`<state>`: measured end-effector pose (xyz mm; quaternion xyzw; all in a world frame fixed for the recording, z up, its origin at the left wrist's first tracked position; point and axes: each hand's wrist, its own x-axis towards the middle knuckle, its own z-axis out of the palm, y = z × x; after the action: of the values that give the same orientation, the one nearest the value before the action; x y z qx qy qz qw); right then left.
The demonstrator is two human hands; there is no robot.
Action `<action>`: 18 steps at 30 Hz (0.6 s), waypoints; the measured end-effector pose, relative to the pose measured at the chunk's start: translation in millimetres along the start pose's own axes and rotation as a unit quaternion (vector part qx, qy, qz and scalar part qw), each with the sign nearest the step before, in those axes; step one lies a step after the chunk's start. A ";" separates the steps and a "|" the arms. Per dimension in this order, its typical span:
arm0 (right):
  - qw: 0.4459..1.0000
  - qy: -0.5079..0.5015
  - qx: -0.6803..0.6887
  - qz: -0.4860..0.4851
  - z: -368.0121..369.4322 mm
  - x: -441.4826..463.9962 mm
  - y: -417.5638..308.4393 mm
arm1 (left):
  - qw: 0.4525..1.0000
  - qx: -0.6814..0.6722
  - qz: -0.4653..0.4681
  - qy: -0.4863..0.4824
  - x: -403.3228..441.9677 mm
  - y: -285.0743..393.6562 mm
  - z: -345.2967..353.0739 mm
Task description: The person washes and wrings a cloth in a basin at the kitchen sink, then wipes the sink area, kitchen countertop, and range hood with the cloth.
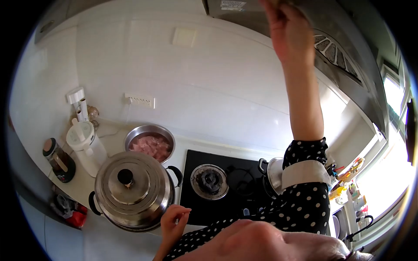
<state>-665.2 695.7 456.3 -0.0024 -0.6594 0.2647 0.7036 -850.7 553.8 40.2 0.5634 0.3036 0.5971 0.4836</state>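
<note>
My right hand [292,37] is raised high in front of the steel range hood [337,78]. Its fingers reach past the top edge of the view, with a gap between those that show, and I see nothing held. Low down, my left hand [174,222] is empty, its fingers loosely bent and apart. It is beside the large lidded steel pot [143,204]; whether it touches the pot I cannot tell. The pot's lid has a black knob [125,176]. Behind the pot, a steel bowl [170,134] holds raw pinkish meat [151,147] in liquid.
Right of the pot lies a black gas hob [196,156] with a burner [210,181]. A smaller pot [273,176] is partly behind my right sleeve. At left stand a white appliance [89,150] and a dark glass jug [58,161]. A wall socket strip [140,100] is above the counter.
</note>
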 end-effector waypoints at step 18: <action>0.993 -0.061 0.057 -0.079 -28.7 -18.7 -26.7 | 0.999 -0.013 0.024 -0.034 0.0 3.2 7.0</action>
<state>-628.4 675.7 444.7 0.1058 -0.6831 0.2449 0.6799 -844.7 551.5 44.3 0.5841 0.2653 0.5933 0.4862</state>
